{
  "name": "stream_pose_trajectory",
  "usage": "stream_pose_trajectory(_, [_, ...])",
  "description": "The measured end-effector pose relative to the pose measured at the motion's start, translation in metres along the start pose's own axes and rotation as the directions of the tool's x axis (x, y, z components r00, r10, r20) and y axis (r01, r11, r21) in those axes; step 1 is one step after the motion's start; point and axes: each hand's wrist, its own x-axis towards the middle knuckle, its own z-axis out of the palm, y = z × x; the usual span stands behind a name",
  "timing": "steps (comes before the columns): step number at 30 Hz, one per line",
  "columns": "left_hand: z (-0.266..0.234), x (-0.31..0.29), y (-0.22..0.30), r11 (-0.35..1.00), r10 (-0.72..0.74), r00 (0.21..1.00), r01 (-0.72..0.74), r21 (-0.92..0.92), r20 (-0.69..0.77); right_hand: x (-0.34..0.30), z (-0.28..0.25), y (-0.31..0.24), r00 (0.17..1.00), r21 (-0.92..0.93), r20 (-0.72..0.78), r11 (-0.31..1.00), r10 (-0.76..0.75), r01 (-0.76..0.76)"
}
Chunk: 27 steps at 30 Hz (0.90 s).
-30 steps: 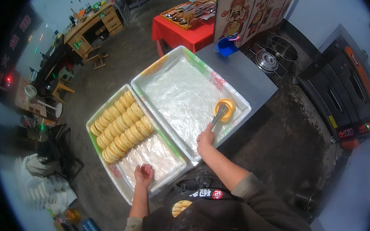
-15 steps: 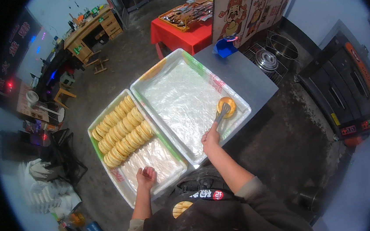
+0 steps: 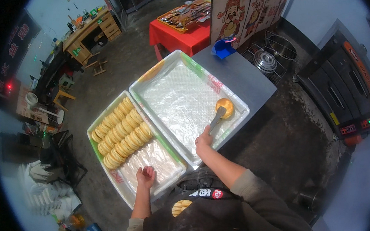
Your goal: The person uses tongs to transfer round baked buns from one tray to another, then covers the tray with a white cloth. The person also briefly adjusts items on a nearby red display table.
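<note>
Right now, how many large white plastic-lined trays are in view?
2: the left tray, with three rows of flat breads, and the right tray beside it, where tongs in the right hand touch a single bread.

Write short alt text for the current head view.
A person's right hand holds long grey tongs at a round golden bread in a white, plastic-lined rectangular tray. The empty left hand is over a second white, plastic-lined tray, partly filled with three rows of pale round breads. A dark appliance with an orange strip stands at right.
</note>
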Motion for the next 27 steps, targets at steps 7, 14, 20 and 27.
stream_pose_trajectory(7, [-0.002,-0.007,0.000,1.000,0.010,1.000,-0.010,-0.008,-0.029,0.014,0.013,0.012,0.999,-0.037,-0.023,0.999,0.025,-0.026])
stream_pose_trajectory(14, [-0.004,-0.009,-0.001,1.000,0.024,0.996,-0.023,0.006,-0.083,0.045,0.012,0.021,0.998,-0.077,-0.040,0.996,-0.045,0.042])
stream_pose_trajectory(20, [-0.004,-0.006,0.003,1.000,0.008,0.998,-0.009,-0.008,-0.058,0.102,0.015,0.032,0.964,-0.163,-0.140,0.965,-0.227,0.204])
stream_pose_trajectory(27, [-0.004,-0.003,0.006,1.000,0.010,1.000,-0.010,-0.007,-0.017,0.137,0.009,0.013,0.912,-0.162,-0.122,0.914,-0.393,0.372])
